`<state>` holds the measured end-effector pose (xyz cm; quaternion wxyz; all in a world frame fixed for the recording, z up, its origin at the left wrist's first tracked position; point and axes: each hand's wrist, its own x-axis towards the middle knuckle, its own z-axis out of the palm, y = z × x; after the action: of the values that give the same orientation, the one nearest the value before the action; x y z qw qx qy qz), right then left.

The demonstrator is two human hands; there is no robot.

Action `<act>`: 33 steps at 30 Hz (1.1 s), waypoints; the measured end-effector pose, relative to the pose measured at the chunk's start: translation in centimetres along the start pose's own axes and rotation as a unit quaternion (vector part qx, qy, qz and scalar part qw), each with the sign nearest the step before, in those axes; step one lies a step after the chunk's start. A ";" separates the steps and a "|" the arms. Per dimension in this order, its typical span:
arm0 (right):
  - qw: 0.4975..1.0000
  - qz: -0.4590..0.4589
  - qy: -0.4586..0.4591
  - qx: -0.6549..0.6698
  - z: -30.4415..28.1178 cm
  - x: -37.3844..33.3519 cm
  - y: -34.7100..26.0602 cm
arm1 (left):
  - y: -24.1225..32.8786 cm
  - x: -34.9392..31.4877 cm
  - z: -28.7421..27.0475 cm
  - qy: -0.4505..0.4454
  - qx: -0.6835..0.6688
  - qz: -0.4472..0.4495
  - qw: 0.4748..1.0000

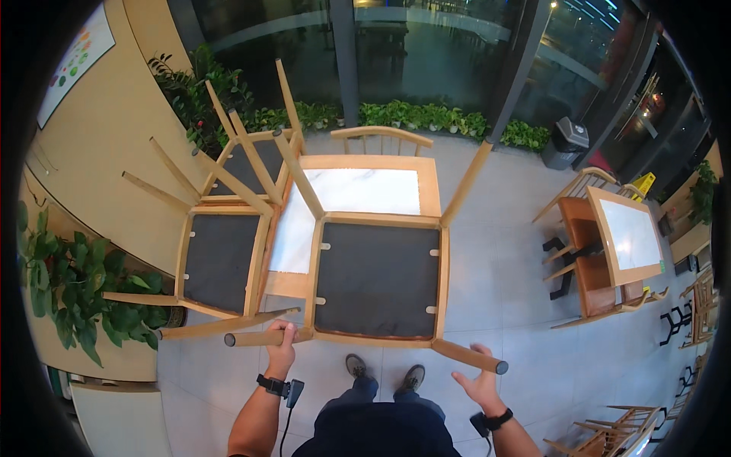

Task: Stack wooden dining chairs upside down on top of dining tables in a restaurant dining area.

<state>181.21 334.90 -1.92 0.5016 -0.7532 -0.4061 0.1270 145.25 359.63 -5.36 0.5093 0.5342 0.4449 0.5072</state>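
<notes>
In front of me an upturned wooden chair (378, 278) shows its dark seat underside, its legs pointing up and outward. It overlaps the near right part of a wood-framed table (426, 183) with a white marbled top. My left hand (282, 350) is closed around the chair's near left leg. By the near right leg, my right hand (480, 381) has its thumb spread away and its fingers partly hidden behind the leg. Whether those fingers touch the wood I cannot tell. Both wrists wear black straps.
Two more upturned chairs (221, 263) (255, 171) lie along the table's left side. An upright chair (382, 139) stands at its far side. Leafy plants (76, 282) are at the left. Another table (628, 232) with brown-seated chairs is at right, with a grey bin (566, 143) beyond.
</notes>
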 end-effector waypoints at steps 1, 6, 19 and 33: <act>0.999 -0.028 0.019 0.031 1.8 1.9 -1.7 | 0.2 -0.1 0.0 0.001 -0.009 0.001 1.000; 0.977 0.014 0.084 0.196 7.1 3.9 -1.8 | 0.1 0.0 1.1 0.048 -0.050 0.034 0.997; 0.945 0.078 0.124 0.292 8.4 11.8 -1.4 | 1.8 2.8 3.8 0.085 0.028 0.026 0.996; 0.983 0.002 0.031 0.183 11.3 9.2 -1.9 | -0.1 4.6 -0.8 0.028 -0.049 0.032 0.998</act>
<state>179.42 349.33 -3.56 0.6432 -0.6530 -0.3585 0.1772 144.86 364.28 -5.06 0.5057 0.5082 0.4162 0.5592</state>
